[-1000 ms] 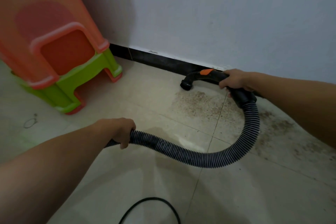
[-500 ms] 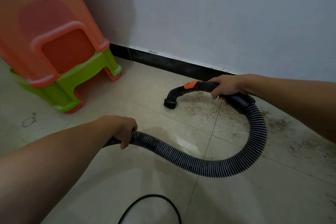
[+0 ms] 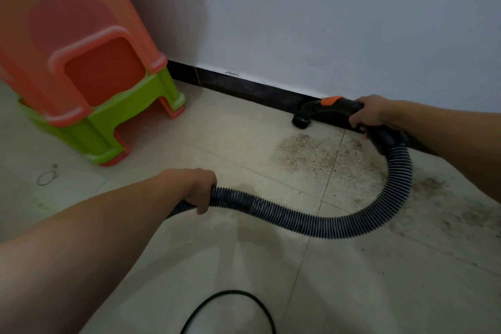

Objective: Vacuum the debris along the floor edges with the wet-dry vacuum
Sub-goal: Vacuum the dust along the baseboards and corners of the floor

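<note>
My right hand (image 3: 371, 114) grips the black curved handle (image 3: 339, 108) of the vacuum, which carries an orange slider. Its round nozzle mouth (image 3: 300, 121) sits on the floor against the black baseboard (image 3: 244, 88). A ribbed black hose (image 3: 311, 222) loops from the handle across the tiles to my left hand (image 3: 200, 188), which is curled round it. Brown gritty debris (image 3: 309, 154) is spread on the beige tiles just in front of the nozzle, and more debris (image 3: 439, 198) lies to the right.
Stacked plastic stools, orange over green (image 3: 89, 95), stand at the left near the wall. A black cable (image 3: 230, 304) loops on the floor at the bottom. A small ring (image 3: 47, 177) lies on the tile at far left. The white wall (image 3: 325, 22) rises behind.
The nozzle swung out to the left onto the tiles, then came back against the baseboard. My right hand moved with it. My left hand stayed put on the hose.
</note>
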Motion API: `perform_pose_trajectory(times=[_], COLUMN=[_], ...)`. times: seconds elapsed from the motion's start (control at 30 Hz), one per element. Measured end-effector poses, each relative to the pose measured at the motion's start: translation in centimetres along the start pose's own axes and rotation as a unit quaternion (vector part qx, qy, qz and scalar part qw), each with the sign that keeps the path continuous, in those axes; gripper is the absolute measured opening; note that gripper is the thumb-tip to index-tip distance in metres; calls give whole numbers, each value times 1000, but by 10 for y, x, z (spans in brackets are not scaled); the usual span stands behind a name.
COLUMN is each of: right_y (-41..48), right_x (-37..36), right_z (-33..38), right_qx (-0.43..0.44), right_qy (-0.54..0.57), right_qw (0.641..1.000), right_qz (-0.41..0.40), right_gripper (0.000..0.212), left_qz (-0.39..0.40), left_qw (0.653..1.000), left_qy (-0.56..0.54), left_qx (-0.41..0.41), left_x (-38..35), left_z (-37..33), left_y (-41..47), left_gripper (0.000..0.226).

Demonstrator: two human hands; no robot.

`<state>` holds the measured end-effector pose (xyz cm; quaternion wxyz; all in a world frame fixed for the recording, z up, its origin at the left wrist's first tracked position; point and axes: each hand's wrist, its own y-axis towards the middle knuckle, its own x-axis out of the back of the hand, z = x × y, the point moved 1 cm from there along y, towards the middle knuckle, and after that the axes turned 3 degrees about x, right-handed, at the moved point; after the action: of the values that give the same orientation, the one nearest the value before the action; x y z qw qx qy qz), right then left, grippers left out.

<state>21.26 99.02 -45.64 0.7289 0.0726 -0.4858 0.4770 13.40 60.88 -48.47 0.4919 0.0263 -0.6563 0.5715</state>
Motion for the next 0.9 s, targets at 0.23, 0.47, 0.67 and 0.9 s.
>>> perform_pose_trajectory(times=[0.23,0.47,0.67,0.9], right_y=[-13,-31,-21,-2], right_x=[-5,-3,-4,22], right_z=[9,26,21,-18], right_qx=[33,63,74,-6], right_qy=[9,-35,-106,-19], right_qw=[992,978,991,999], right_qz=[124,194,40,46], right_gripper=[40,42,38,34], left_qz=[12,15,8,7], left_qw=[1000,999,1000,1000], left_qy=[16,27,15,-2], left_qx=[-4,-15,-18,-29], left_x=[2,3,5,5], left_z=[-7,-19,-24,-28], left_y=[4,1,0,3], left_gripper=[48,51,40,39])
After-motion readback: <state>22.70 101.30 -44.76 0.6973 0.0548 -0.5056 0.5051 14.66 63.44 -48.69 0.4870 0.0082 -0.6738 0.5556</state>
